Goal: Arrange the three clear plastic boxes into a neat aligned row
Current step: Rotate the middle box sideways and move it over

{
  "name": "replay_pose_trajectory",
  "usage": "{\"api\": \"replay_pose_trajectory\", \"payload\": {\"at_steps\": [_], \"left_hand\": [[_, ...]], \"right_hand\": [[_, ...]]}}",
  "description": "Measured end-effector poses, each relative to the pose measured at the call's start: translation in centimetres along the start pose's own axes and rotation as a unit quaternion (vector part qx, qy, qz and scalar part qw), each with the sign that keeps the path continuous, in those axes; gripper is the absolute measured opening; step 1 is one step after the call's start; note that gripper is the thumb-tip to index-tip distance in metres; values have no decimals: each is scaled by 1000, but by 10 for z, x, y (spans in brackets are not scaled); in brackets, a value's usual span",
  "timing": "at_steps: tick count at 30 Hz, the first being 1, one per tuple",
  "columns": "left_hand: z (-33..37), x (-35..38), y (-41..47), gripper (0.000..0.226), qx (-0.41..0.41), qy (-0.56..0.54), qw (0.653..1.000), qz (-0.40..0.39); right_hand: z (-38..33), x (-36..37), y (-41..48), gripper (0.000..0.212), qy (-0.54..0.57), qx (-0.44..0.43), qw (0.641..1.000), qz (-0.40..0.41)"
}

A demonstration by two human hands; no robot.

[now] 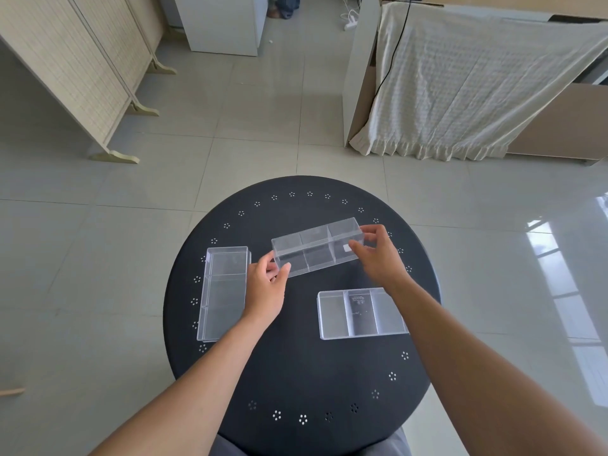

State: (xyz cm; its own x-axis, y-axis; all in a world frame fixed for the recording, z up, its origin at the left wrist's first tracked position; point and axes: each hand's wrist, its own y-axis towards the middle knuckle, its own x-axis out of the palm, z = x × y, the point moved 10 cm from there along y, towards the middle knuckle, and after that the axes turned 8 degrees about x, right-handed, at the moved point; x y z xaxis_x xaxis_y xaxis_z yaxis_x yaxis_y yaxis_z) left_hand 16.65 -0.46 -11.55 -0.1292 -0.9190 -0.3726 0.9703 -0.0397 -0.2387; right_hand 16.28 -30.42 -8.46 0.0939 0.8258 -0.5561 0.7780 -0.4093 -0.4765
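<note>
Three clear plastic boxes with inner dividers are on a round black table (302, 373). The far box (317, 250) sits at a slant near the table's middle, and both hands grip it: my left hand (265, 286) pinches its near-left end, my right hand (378, 253) holds its right end. The left box (223, 292) lies lengthwise along the table's left edge, just left of my left wrist. The right box (358, 314) lies crosswise at the near right, partly under my right forearm.
The table has small hole patterns around its rim. Beyond it is tiled floor, a folding slatted screen (72, 70) at the left, a white cabinet (227, 24) at the back and a cloth-draped piece of furniture (467, 87) at the right.
</note>
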Motion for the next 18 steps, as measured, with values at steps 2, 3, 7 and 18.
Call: {"api": "replay_pose_trajectory", "payload": {"at_steps": [2, 3, 7, 18], "left_hand": [[1, 1, 4, 46, -5, 0, 1000, -1], [1, 3, 7, 43, -7, 3, 1000, -3], [9, 9, 9, 12, -12, 23, 999, -23], [-7, 37, -4, 47, -96, -33, 985, -140]], "right_hand": [[0, -1, 0, 43, 1, 10, 1000, 2], [1, -1, 1, 46, -2, 12, 1000, 0], [12, 5, 5, 64, -38, 22, 999, -25], [25, 10, 17, 73, -101, 47, 993, -31]]}}
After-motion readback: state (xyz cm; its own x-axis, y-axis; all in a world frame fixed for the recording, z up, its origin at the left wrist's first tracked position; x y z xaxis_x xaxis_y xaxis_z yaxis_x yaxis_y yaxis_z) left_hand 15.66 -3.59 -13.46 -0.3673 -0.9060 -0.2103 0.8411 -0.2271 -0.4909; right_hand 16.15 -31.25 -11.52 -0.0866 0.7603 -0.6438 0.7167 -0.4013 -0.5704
